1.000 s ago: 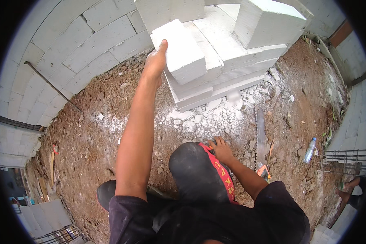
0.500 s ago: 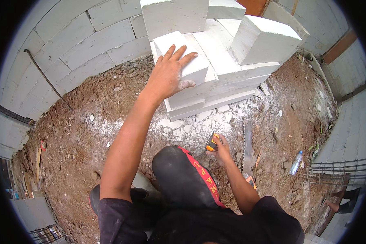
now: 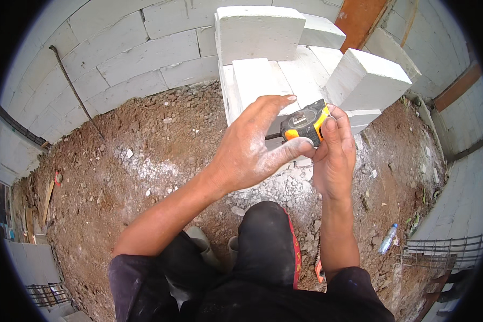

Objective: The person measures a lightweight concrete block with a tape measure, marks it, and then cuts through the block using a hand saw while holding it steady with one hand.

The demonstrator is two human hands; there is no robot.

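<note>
In front of me I have a black, yellow and orange tape measure (image 3: 305,123) raised over the near side of the white block stack. My right hand (image 3: 335,147) grips its right side, with the fingers wrapped round the case. My left hand (image 3: 252,142) is held at its other side, thumb stretched along the case's lower edge and index finger extended apart from it. A short dark strip shows between the case and my left palm. Behind the hands are white blocks: one low block (image 3: 252,80) lies on the stack, and a tall one (image 3: 260,35) stands behind it.
Another white block (image 3: 367,75) stands at the stack's right. A rusty rebar (image 3: 75,88) leans out at the left wall. An orange-handled tool (image 3: 319,271) lies by my right leg. A plastic bottle (image 3: 388,239) and a steel bar mesh (image 3: 445,247) are at right.
My left hand has left the low block and come to the tape measure. My right hand has lifted the tape measure from near my knee to above the stack's near side.
</note>
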